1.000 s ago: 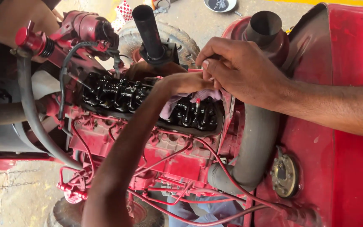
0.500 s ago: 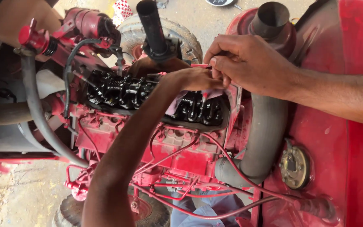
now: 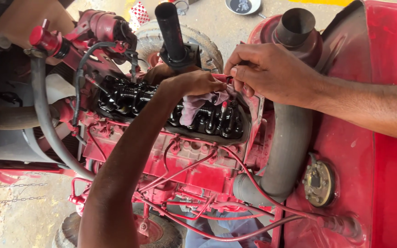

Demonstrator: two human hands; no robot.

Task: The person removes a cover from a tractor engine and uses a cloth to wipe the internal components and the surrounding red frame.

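**Soft rag over oily rockers**

My left hand [image 3: 194, 83] pinches the rag [image 3: 197, 104], fingers closed on its top fold; it drapes over the black rockers [image 3: 207, 120]. My right hand [image 3: 267, 73], just right of the rag, nips its edge. It looks limp, light, probably greasy: best gripped bunched.

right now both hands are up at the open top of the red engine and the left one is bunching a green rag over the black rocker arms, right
Not quite: the rag is pale pink, not green. The head view shows the left hand bunching it over the black rocker arms at the open top of the red engine, with the right hand beside it.
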